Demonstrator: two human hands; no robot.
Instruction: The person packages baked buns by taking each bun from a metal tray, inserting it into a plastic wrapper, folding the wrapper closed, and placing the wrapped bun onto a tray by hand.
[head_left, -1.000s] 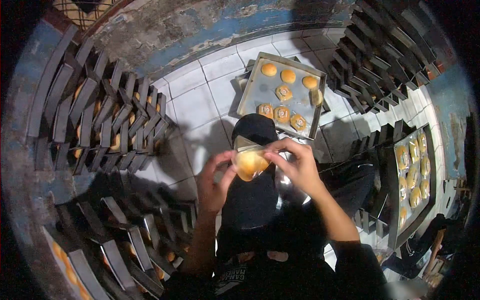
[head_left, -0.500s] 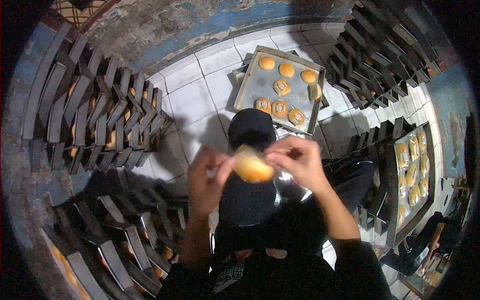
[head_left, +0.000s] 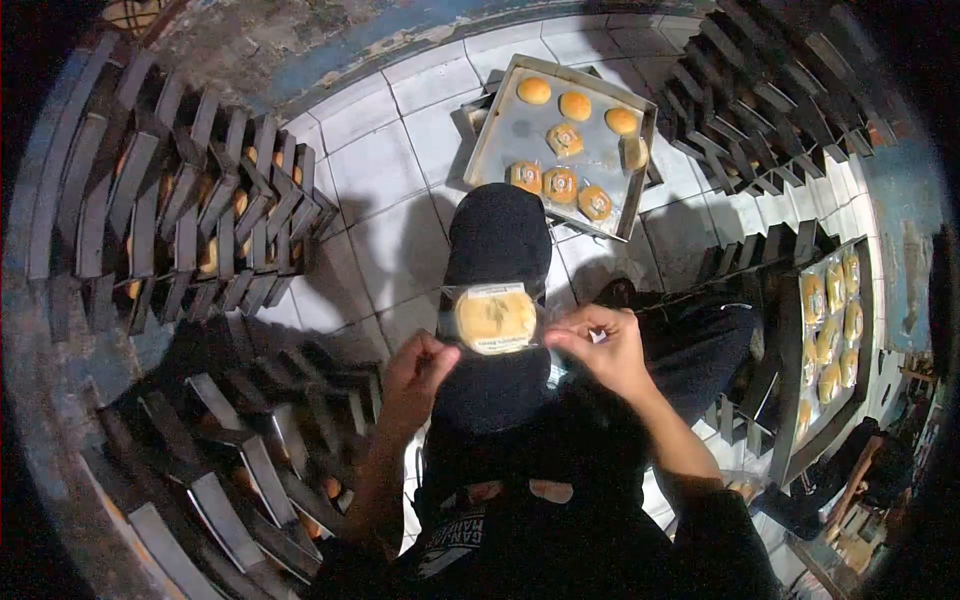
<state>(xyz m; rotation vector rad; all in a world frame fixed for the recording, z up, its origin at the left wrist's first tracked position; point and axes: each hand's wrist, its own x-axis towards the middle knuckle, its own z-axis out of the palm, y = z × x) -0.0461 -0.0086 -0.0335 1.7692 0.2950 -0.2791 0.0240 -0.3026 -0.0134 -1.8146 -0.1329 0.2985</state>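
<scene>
A bagged bun [head_left: 495,320], in a clear plastic wrapper with printed text, is above my dark-clothed leg. The thumb and fingers of my left hand [head_left: 418,372] pinch the wrapper at its lower left corner. At the right edge, my right hand [head_left: 603,348] pinches it as well. A small white patch shows between the right fingers; I cannot tell what it is. Beyond my knee, a metal tray [head_left: 500,140] on the tiled floor bears unwrapped buns [head_left: 575,106] at its far side and several wrapped buns [head_left: 560,184] nearer to me.
Stacked dark trays [head_left: 190,200] with buns stand at the left, and more trays [head_left: 240,470] are at the lower left. Another stack [head_left: 770,100] rises at the upper right. A tilted tray [head_left: 850,400] of wrapped buns stands on the right.
The bun was blurred and tilted between my hands; now it lies flatter, its pale side and the wrapper's print facing up. My left hand has moved slightly lower.
</scene>
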